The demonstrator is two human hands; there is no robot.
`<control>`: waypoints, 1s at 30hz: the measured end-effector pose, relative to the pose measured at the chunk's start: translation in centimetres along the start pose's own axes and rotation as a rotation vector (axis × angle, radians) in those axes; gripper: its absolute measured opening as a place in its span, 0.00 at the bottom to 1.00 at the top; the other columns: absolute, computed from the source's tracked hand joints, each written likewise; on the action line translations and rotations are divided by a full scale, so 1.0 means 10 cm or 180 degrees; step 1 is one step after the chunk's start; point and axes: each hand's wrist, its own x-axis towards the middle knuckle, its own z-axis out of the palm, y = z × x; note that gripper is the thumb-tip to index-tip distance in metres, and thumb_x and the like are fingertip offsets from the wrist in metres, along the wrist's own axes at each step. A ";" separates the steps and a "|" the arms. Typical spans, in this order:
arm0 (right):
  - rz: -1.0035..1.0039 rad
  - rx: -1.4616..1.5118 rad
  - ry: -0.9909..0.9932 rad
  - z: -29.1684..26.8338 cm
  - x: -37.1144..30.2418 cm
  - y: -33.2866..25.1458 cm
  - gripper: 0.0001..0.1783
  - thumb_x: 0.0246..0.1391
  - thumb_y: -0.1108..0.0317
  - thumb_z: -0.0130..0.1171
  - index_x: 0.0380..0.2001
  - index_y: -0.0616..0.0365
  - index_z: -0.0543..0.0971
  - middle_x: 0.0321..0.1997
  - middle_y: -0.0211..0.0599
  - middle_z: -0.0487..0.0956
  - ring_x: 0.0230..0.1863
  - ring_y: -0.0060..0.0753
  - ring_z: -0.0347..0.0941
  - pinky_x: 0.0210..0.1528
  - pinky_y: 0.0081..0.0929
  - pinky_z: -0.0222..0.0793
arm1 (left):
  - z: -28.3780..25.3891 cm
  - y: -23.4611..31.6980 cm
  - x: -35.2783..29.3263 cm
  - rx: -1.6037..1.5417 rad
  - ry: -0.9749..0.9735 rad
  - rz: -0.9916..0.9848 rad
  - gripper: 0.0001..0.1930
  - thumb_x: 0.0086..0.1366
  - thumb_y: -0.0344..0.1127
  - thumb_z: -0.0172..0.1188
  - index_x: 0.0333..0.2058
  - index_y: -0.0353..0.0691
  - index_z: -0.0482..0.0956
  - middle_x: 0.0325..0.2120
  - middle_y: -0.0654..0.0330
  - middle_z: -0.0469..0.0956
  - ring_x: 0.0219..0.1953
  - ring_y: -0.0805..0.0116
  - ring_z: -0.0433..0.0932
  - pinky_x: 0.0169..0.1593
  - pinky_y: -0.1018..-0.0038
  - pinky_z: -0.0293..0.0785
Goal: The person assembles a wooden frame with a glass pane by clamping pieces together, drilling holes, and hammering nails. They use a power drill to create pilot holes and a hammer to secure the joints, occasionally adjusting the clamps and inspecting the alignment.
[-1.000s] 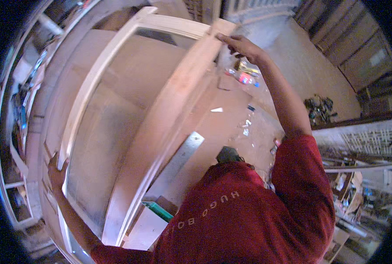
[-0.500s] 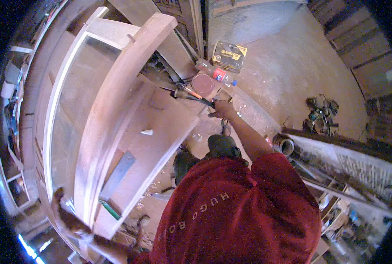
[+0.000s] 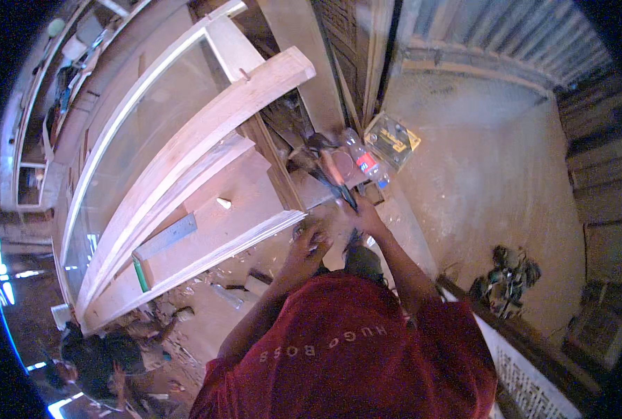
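Note:
My right hand is closed round the black grip of a hammer with an orange shaft. Its dark head points away from me, beside a round reddish lid. My left hand is near the close corner of the wooden workpiece, with its fingers curled in. What it holds, if anything, is too small to make out. On the board lie a small pale wood chip, a flat grey metal strip and a green piece.
A curved wooden frame with a glass pane stretches along the left. Ahead are a plastic bottle with a red label and a yellow-black box. A dark tangled heap lies right. Another person is at lower left.
My left hand has come from the far left of the frame to the middle, near my right hand. The right hand still grips the hammer. My view has turned, and another person now shows.

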 end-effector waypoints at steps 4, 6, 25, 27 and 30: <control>0.0619 0.0643 -0.0253 -0.81 -0.23 -1.19 0.16 0.61 0.57 0.55 0.36 0.62 0.72 0.24 0.31 0.72 0.27 0.24 0.69 0.31 0.28 0.67 | 0.45 0.32 0.52 -0.0638 0.0591 0.0359 0.24 0.67 0.41 0.56 0.56 0.34 0.66 0.44 0.50 0.76 0.48 0.62 0.77 0.49 0.67 0.74; 0.0639 0.0824 -0.0292 -0.96 -0.38 -1.24 0.16 0.62 0.57 0.54 0.39 0.62 0.72 0.25 0.30 0.72 0.27 0.21 0.67 0.30 0.25 0.66 | 0.51 0.83 0.61 -0.0175 0.0501 0.0206 0.23 0.67 0.39 0.56 0.56 0.35 0.66 0.41 0.52 0.78 0.44 0.62 0.78 0.46 0.67 0.75; 0.0499 0.0790 0.2167 -1.72 -0.65 -1.64 0.08 0.59 0.65 0.56 0.31 0.58 0.71 0.18 0.26 0.68 0.18 0.17 0.64 0.22 0.20 0.60 | -0.52 2.65 1.68 0.3554 0.0341 0.2786 0.13 0.44 0.46 0.68 0.26 0.48 0.80 0.22 0.58 0.80 0.30 0.52 0.80 0.35 0.56 0.75; 0.0469 0.0673 0.2217 -1.69 -0.66 -1.57 0.10 0.59 0.63 0.56 0.34 0.59 0.72 0.19 0.26 0.68 0.18 0.17 0.63 0.22 0.20 0.60 | -0.57 2.64 1.73 0.3420 0.0282 0.2762 0.13 0.44 0.47 0.68 0.25 0.48 0.80 0.21 0.58 0.80 0.30 0.52 0.80 0.35 0.56 0.75; 0.0361 0.0602 0.2168 -1.68 -0.63 -1.55 0.14 0.60 0.60 0.55 0.40 0.61 0.72 0.21 0.27 0.69 0.18 0.17 0.63 0.21 0.19 0.60 | -0.61 2.64 1.77 0.3275 0.0276 0.2709 0.13 0.45 0.47 0.68 0.25 0.47 0.79 0.20 0.58 0.79 0.30 0.52 0.80 0.35 0.56 0.75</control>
